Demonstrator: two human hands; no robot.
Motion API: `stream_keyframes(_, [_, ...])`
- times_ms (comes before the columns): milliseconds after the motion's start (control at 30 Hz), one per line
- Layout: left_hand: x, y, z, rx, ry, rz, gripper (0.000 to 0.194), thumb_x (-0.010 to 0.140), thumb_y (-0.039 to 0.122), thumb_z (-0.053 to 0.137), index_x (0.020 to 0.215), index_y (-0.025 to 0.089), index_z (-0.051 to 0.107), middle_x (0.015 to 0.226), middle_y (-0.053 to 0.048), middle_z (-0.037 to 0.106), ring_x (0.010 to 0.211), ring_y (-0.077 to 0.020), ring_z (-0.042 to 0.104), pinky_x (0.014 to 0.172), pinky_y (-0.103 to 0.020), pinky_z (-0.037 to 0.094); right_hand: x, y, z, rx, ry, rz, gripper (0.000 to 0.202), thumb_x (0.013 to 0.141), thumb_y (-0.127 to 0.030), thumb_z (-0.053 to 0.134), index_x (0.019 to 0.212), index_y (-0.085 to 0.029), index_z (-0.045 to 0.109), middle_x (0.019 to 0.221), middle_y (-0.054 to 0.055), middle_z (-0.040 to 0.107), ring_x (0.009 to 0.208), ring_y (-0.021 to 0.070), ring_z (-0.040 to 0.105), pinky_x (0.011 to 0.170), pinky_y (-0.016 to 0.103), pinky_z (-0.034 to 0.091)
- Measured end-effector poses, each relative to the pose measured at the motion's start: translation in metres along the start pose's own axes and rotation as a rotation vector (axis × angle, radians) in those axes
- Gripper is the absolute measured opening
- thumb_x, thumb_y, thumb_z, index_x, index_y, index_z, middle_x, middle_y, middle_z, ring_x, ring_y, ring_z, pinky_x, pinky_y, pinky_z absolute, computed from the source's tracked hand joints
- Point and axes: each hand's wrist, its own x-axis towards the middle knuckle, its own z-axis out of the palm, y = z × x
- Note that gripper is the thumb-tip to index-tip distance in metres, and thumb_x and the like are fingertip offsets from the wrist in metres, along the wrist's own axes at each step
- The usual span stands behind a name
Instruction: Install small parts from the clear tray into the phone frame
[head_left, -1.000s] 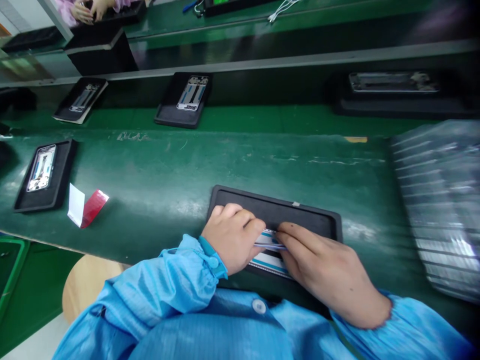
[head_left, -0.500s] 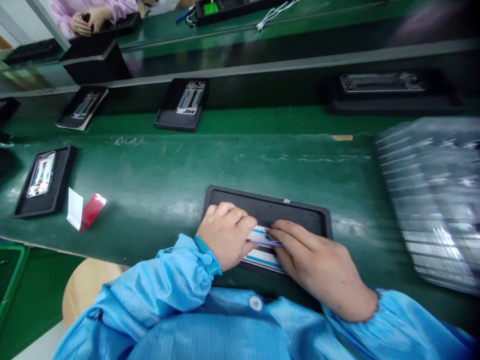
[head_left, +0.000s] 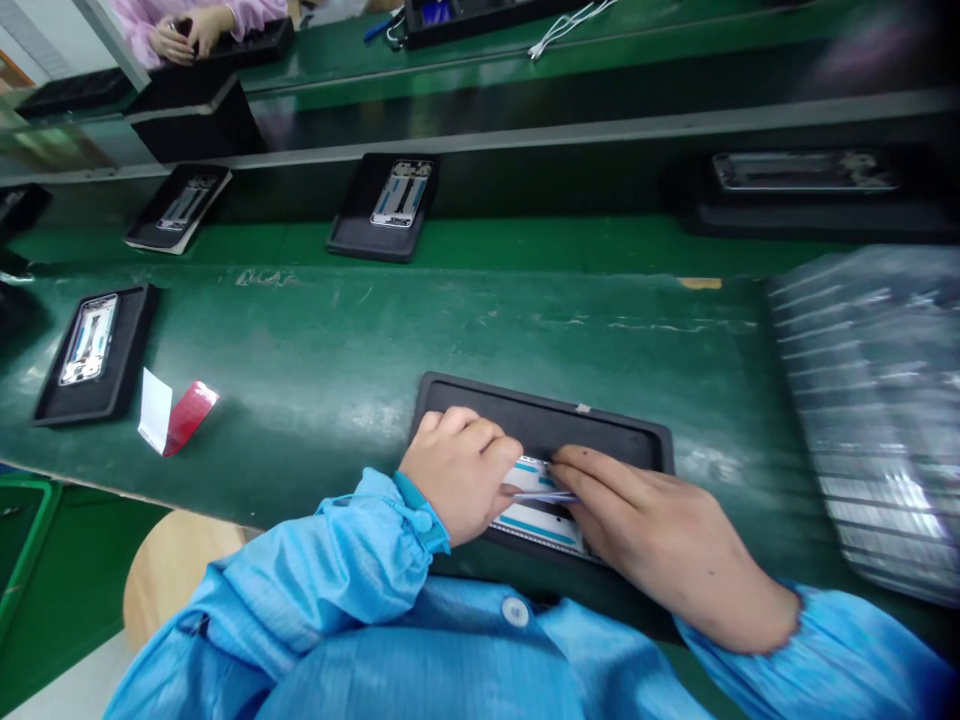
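A phone frame, white with blue strips, lies in a black tray in front of me, partly hidden by both hands. My left hand is curled closed over the frame's left part. From its thumb tip a thin pale strip runs across to the fingers of my right hand. That hand is closed too, its fingers pressed together over the frame's right part. Whether the strip is a film or a tool I cannot tell.
At left a second tray holds another phone frame, with a red and white folded film beside it. More trays, one a black tray, stand along the back. Stacked clear plastic trays are at right. Across the bench are a co-worker's hands.
My right hand has shifted slightly right along the frame, and a little more of the frame shows between my hands. The whole view has moved slightly.
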Motion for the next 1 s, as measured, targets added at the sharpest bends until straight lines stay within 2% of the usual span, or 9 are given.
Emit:
stream_keyframes(167, [0.0, 0.0, 0.0, -0.009, 0.019, 0.0, 0.034, 0.102, 0.047, 0.074, 0.125, 0.022, 0.068, 0.136, -0.006, 0.072, 0.129, -0.031, 0.055, 0.099, -0.049, 0.047, -0.007, -0.006, 0.001, 0.008, 0.009, 0.051, 0.027, 0.106, -0.012, 0.053, 0.122, -0.011, 0.075, 0.122, 0.013, 0.079, 0.1, 0.0217, 0.076, 0.08, 0.033, 0.058])
stream_keyframes(400, [0.001, 0.001, 0.001, -0.003, 0.019, -0.01, 0.035, 0.101, 0.05, 0.076, 0.121, 0.022, 0.069, 0.134, -0.005, 0.073, 0.128, -0.0312, 0.056, 0.1, -0.049, 0.047, -0.006, -0.001, -0.003, 0.01, -0.034, 0.004, 0.03, 0.105, -0.014, 0.054, 0.124, -0.016, 0.078, 0.125, 0.011, 0.079, 0.097, 0.0239, 0.076, 0.077, 0.037, 0.06])
stream_keyframes(700, [0.001, 0.001, 0.001, -0.01, 0.018, -0.011, 0.036, 0.101, 0.05, 0.076, 0.123, 0.022, 0.07, 0.136, -0.006, 0.074, 0.129, -0.0318, 0.056, 0.1, -0.05, 0.047, -0.013, -0.002, 0.003, 0.064, 0.024, 0.066, 0.029, 0.107, -0.018, 0.053, 0.124, -0.013, 0.076, 0.124, 0.012, 0.079, 0.102, 0.0224, 0.077, 0.084, 0.035, 0.061])
stream_keyframes(1000, [0.001, 0.002, 0.0, -0.005, 0.022, -0.013, 0.035, 0.101, 0.048, 0.076, 0.122, 0.022, 0.071, 0.136, -0.007, 0.074, 0.129, -0.0321, 0.056, 0.1, -0.05, 0.048, -0.011, -0.007, 0.0, 0.048, -0.012, 0.066, 0.032, 0.106, -0.017, 0.053, 0.127, -0.011, 0.077, 0.129, 0.014, 0.078, 0.105, 0.0239, 0.076, 0.088, 0.037, 0.061])
